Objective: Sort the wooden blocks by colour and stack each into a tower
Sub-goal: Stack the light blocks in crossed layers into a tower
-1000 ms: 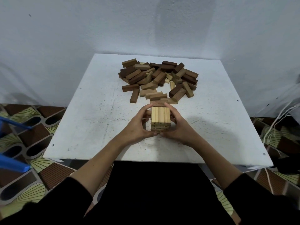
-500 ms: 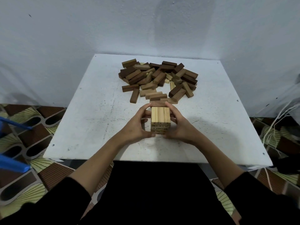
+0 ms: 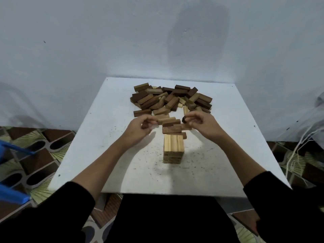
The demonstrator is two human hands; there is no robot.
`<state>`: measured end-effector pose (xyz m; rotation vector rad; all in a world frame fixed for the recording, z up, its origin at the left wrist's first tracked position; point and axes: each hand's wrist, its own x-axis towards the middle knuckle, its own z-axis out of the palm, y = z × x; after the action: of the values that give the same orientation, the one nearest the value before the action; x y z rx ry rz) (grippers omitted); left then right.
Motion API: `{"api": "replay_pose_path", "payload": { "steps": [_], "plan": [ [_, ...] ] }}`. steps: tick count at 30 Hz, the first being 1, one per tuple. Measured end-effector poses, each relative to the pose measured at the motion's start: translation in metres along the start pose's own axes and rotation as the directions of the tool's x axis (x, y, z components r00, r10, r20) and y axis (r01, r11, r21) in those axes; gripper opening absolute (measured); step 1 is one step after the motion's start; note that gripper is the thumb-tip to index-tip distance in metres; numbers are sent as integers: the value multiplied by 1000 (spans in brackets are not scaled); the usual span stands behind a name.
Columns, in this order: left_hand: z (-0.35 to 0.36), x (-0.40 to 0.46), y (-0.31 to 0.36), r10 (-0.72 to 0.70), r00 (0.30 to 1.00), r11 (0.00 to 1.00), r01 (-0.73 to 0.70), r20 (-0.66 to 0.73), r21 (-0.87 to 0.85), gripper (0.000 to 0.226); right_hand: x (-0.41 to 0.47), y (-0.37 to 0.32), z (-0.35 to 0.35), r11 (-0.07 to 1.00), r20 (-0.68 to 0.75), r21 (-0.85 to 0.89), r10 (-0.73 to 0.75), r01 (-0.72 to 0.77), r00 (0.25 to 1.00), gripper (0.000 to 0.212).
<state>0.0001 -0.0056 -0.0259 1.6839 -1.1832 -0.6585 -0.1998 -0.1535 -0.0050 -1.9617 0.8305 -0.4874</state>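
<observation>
A short tower of light wooden blocks (image 3: 173,148) stands on the white table (image 3: 105,155), with three blocks side by side on top. Behind it lies a mixed pile of loose blocks (image 3: 171,99) in light, medium and dark brown. Both hands are at the pile's near edge, apart from the tower. My left hand (image 3: 138,128) curls its fingers round a dark brown block (image 3: 144,126) that is mostly hidden. My right hand (image 3: 201,124) pinches the end of another dark brown block (image 3: 184,119) between thumb and fingers.
A few medium-brown blocks (image 3: 172,129) lie between my hands, just behind the tower. The table stands against a pale wall (image 3: 157,41). Patterned floor tiles and a blue object (image 3: 12,195) are at the left; pale cords (image 3: 298,155) hang at the right.
Both hands have let go of the light tower's sides and moved forward to the pile, each taking a dark block. The view has tilted up.
</observation>
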Motion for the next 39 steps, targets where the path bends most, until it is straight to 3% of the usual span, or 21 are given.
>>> {"api": "replay_pose_path", "payload": {
  "steps": [5,8,12,14,19,21,23,25,27,29,33,36,38,39],
  "plan": [
    [0,47,3,-21,1000,988,22,-5,155,26,53,-1,2,976,-65,-219,-13,-2,998,24],
    [7,72,2,47,996,936,-70,75,346,24,77,4,2,910,-81,-409,45,-75,996,21],
    [27,104,9,121,985,824,-170,125,541,22,92,8,-2,641,-122,-755,73,-140,990,24],
    [38,118,13,155,977,737,-212,145,642,25,97,8,2,532,-132,-833,76,-152,988,28],
    [60,147,24,201,950,507,-308,237,805,28,104,6,18,467,-224,-848,112,-251,968,34],
    [66,158,26,165,949,397,-312,267,863,28,107,6,21,485,-237,-831,133,-272,962,30],
    [70,166,27,129,948,333,-318,291,888,30,111,9,21,568,-295,-742,201,-356,934,38],
    [73,169,28,99,951,325,-309,292,894,30,112,9,18,708,-358,-555,270,-436,894,46],
    [76,171,29,93,958,326,-288,273,900,30,112,6,10,841,-357,-358,279,-407,891,35],
    [79,174,28,91,959,311,-284,270,907,30,114,2,1,907,-340,-253,242,-336,909,24],
    [82,180,27,94,944,297,-330,316,896,31,118,-6,-9,944,-308,-237,151,-229,940,16],
    [79,182,28,132,918,289,-396,374,871,32,125,-5,-8,944,-273,-238,160,-228,949,24],
    [75,183,25,165,905,359,-426,393,830,31,131,-3,-7,936,-279,-255,170,-243,945,24],
    [74,182,23,190,910,464,-414,368,783,27,132,-2,-7,927,-292,-278,170,-253,941,19]
  ]
}}
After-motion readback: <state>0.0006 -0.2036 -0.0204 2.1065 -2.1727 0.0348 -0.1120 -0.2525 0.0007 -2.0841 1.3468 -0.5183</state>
